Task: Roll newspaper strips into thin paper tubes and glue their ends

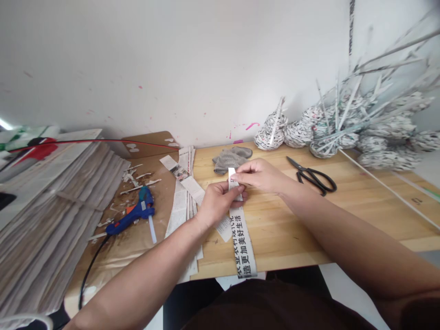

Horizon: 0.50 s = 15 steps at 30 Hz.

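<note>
Looks like you're barely getting started: your left hand [220, 198] and right hand [257, 175] are pinching that newspaper strip [243, 240] near its far end, flat length remaining.

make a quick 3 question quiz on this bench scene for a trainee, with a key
1. True or false: the left hand and the right hand both hold the same strip.
2. Fill in: the glue gun is mainly ____ in colour.
3. Which lies to the right of both hands in the picture?
A) paper stack
B) scissors
C) glue gun

Key: 1. True; 2. blue; 3. B
</note>
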Motion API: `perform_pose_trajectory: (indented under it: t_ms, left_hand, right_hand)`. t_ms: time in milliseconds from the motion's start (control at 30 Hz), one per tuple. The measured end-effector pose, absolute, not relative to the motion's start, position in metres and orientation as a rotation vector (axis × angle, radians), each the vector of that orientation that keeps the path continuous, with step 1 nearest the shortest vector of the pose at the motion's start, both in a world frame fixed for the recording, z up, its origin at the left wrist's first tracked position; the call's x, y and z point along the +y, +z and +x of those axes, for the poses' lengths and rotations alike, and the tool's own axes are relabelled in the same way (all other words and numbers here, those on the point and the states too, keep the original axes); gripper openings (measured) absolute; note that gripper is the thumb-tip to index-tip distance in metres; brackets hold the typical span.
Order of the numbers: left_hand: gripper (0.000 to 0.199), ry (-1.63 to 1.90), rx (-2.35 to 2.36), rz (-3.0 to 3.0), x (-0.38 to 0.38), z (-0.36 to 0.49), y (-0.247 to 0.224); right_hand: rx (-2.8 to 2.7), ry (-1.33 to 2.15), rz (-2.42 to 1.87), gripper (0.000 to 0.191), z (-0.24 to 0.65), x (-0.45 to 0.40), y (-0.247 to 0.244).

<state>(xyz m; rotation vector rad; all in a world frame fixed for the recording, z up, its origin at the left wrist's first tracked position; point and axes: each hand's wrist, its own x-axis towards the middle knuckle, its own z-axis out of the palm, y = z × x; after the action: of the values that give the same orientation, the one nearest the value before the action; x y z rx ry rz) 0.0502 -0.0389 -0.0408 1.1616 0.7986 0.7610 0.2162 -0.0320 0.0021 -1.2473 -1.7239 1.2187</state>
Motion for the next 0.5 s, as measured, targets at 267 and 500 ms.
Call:
perform_pose_trajectory:
  t_ms: [267,500]
  left_hand:
    - [0.029,0.707,0.812,1.167,-0.0434,0.0512,-0.0326]
    - [0.032,0.757,0.816,1.119,-0.0418,0.0523,-0.0352]
  right_hand:
    - [-1.504,1.346,-1.213,0.03,0.2137,-0.0308,-0.0079]
    - [-1.606,1.241,-1.228,0.03,0.2159,-0.03,-0.0048]
